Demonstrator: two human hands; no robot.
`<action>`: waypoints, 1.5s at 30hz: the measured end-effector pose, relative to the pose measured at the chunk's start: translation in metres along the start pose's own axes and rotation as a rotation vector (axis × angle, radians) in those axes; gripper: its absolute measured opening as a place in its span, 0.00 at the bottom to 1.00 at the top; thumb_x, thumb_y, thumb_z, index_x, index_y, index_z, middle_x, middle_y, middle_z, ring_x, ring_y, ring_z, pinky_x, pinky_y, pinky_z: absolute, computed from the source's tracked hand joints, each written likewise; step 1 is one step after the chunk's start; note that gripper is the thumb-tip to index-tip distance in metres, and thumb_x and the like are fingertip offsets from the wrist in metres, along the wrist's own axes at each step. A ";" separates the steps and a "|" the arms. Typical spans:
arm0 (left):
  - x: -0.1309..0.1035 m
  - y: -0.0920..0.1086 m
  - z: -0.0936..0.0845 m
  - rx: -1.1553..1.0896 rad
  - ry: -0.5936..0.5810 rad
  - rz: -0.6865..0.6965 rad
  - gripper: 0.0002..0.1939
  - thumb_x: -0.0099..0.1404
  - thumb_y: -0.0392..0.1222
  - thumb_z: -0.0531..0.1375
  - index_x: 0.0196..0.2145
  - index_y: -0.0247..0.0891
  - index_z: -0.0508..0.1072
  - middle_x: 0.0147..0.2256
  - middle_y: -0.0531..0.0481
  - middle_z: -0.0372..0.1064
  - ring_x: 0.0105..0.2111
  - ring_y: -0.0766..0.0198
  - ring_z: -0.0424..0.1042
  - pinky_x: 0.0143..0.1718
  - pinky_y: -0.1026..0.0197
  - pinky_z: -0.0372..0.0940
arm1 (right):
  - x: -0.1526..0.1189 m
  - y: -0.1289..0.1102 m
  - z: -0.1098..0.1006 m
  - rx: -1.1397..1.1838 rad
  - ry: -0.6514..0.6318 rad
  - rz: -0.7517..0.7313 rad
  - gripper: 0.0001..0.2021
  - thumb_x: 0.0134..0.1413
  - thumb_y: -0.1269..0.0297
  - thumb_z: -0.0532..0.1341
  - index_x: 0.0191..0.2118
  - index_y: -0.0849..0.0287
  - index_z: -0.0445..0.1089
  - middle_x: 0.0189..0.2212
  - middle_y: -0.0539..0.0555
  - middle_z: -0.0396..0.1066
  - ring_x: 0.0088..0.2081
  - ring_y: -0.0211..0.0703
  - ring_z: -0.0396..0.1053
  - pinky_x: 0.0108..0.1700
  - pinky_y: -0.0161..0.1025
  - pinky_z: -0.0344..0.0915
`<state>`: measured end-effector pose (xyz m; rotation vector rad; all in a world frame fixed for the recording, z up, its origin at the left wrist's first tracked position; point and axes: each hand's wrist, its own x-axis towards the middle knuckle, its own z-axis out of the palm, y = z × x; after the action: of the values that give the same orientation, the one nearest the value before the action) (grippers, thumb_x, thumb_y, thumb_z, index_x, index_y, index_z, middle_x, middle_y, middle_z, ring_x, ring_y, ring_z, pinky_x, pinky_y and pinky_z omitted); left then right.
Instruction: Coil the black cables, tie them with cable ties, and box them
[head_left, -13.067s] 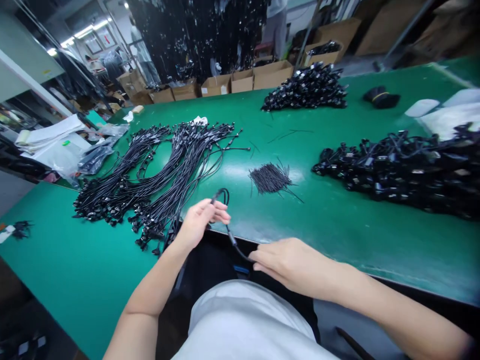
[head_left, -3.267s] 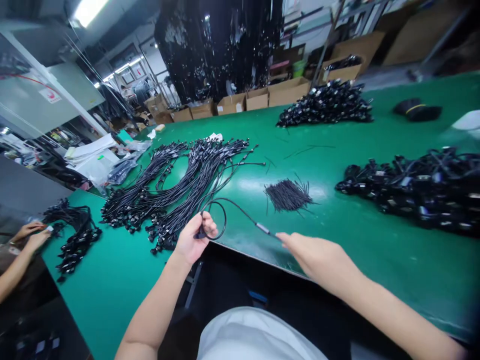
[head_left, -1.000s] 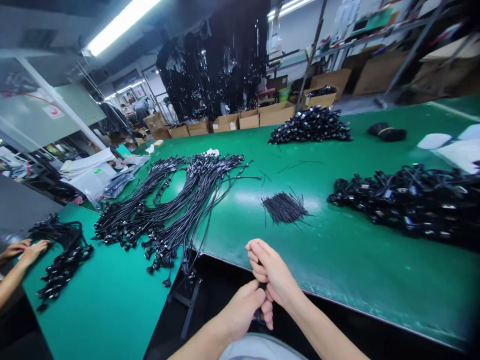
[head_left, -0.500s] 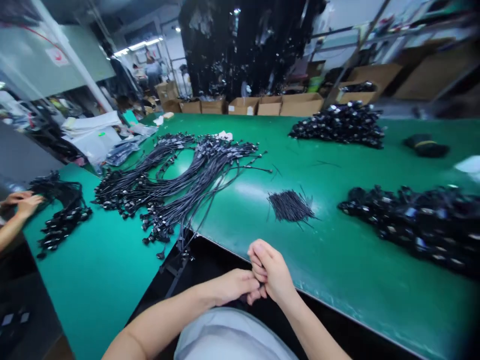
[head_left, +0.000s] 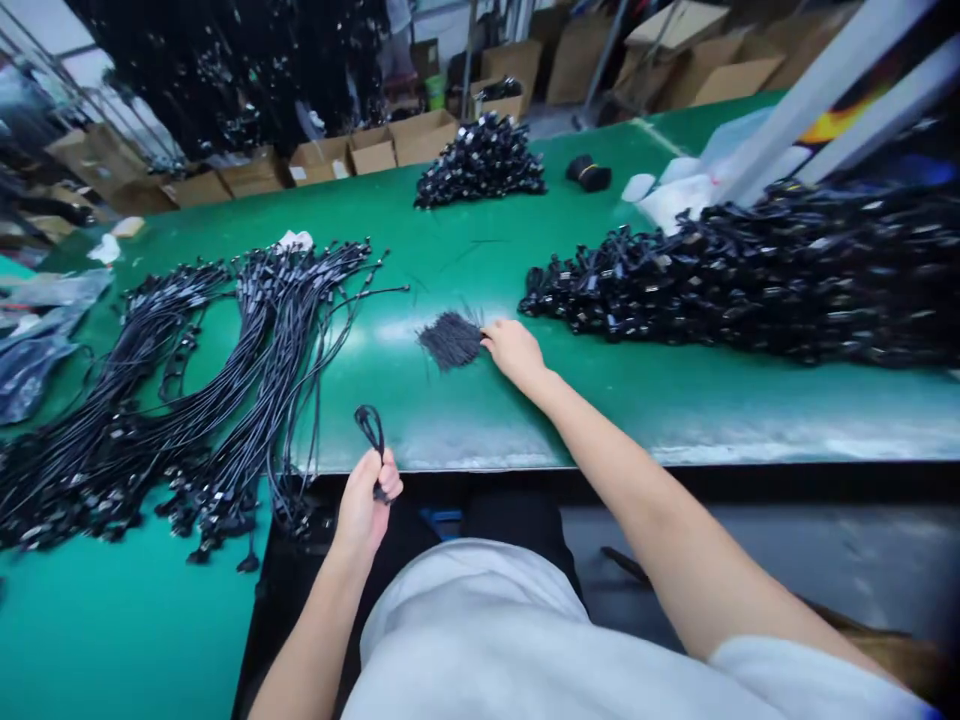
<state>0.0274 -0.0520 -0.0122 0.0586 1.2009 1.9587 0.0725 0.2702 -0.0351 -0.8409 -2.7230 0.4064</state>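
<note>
My left hand (head_left: 370, 492) is closed around a coiled black cable (head_left: 369, 425), near the front edge of the green table (head_left: 480, 440). A loop of the cable sticks up above the fist, and a bit shows below the fingers. My right hand (head_left: 511, 350) reaches forward over the table. Its fingertips are pinched together at the right edge of a small pile of thin black twist ties (head_left: 450, 340). Whatever lies between those fingertips is too small to make out.
Long black cables (head_left: 262, 340) lie in bundles on the left. Heaped coiled cables (head_left: 712, 290) cover the right side, and another heap (head_left: 484, 165) sits at the back. Near it lies a black banded bundle (head_left: 589, 173). Cardboard boxes (head_left: 322, 160) stand beyond the table.
My hands were together at the table edge and have come apart. The right one has moved out to the twist ties; the left now shows a cable loop. My view has turned right.
</note>
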 end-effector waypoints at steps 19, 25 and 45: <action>0.007 0.001 0.030 0.048 -0.136 -0.056 0.26 0.64 0.48 0.63 0.55 0.34 0.64 0.22 0.58 0.51 0.21 0.73 0.48 0.23 0.69 0.47 | -0.084 -0.056 -0.013 0.514 0.245 -0.025 0.07 0.57 0.67 0.55 0.31 0.60 0.69 0.30 0.53 0.65 0.30 0.39 0.63 0.34 0.35 0.59; 0.027 -0.012 0.025 0.295 -0.053 0.044 0.26 0.62 0.51 0.62 0.51 0.30 0.70 0.24 0.55 0.57 0.22 0.71 0.52 0.25 0.66 0.50 | -0.137 -0.111 0.003 0.500 0.070 -0.374 0.08 0.61 0.70 0.54 0.31 0.61 0.67 0.29 0.52 0.64 0.27 0.36 0.61 0.31 0.34 0.58; 0.021 -0.008 0.001 0.546 -0.205 -0.102 0.23 0.57 0.51 0.62 0.44 0.28 0.73 0.21 0.58 0.53 0.21 0.72 0.50 0.23 0.64 0.44 | -0.115 -0.117 -0.022 -0.453 0.055 -1.327 0.16 0.60 0.76 0.46 0.45 0.71 0.69 0.43 0.67 0.65 0.39 0.51 0.63 0.34 0.44 0.60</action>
<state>0.0188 -0.0357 -0.0253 0.4574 1.5303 1.4507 0.1122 0.1154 0.0063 0.9207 -2.6413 -0.5058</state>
